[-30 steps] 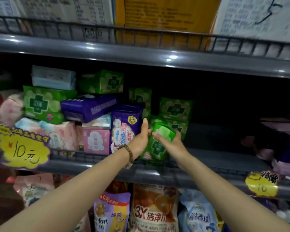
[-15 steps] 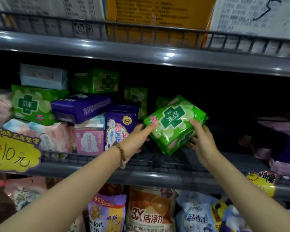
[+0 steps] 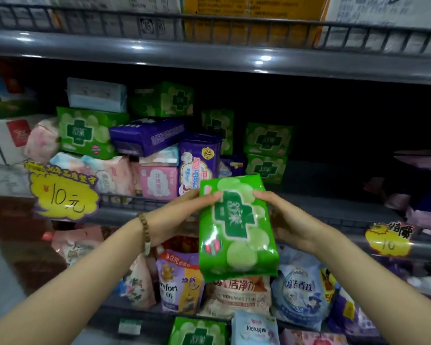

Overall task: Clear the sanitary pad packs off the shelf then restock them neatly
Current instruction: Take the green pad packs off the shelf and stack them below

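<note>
**Green pack in both grips, in front of the shelf**

One green pack (image 3: 237, 227) held upright just in front of the middle shelf (image 3: 334, 205), not touching it. Left grip (image 3: 179, 215) is closed on its upper left edge and right grip (image 3: 291, 220) on its upper right edge, both with fingers over the front. Bead bracelet (image 3: 144, 227) on the left wrist.

On the shelf:
- Five shelf green packs (image 3: 85, 131): one left, one top, one at the back, two stacked right.
- Three purple packs (image 3: 147, 135): one flat, one upright, one small and half hidden.
- One pink pack (image 3: 157, 181).
- One pale blue pack (image 3: 97, 95) on top.

The shelf's far right is too dark to count. Two yellow price tags (image 3: 62, 195) hang on the rail. One low green pack (image 3: 197, 332) sits at the bottom.
</note>
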`<state>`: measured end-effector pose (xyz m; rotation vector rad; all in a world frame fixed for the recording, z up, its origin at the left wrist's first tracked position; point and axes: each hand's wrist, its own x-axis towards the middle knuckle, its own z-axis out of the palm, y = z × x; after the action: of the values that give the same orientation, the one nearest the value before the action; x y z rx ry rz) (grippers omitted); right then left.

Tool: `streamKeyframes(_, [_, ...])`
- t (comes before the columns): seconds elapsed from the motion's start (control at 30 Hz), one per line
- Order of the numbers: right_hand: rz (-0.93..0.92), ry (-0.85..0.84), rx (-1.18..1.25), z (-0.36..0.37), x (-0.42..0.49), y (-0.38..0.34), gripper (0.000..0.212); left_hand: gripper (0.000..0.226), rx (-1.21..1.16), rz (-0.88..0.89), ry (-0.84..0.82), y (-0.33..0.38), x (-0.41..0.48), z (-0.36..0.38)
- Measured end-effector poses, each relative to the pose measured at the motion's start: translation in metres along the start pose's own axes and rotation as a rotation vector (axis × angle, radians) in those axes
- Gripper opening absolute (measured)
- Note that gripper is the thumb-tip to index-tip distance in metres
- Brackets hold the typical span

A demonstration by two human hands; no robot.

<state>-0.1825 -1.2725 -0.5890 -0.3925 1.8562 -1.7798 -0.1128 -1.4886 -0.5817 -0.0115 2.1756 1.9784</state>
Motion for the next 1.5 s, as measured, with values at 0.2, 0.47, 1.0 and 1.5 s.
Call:
streamKeyframes(0.2, [0.064, -0.081, -0.01, 0.042, 0.0, 0.037, 0.057, 0.07, -0.18, -0.095, 0.21, -0.049, -0.015, -0.014])
streamKeyframes(0.47, [0.24, -0.006, 0.168, 0.079, -0.011, 0.15, 0.047, 0.053, -0.389, -0.16, 0.631, -0.165, -0.026, -0.013])
streamKeyframes(1.0, [0.532, 0.266, -0.232, 0.069, 0.053, 0.282, 0.056, 0.035, 0.12, -0.597, 0.283, -0.287, 0.008, -0.008])
streamKeyframes(1.5, [0.262, 0.1, -0.479, 0.033, 0.01, 0.181, 0.051, 0.072, 0.547, -0.064, 0.238, -0.209, -0.014, 0.024])
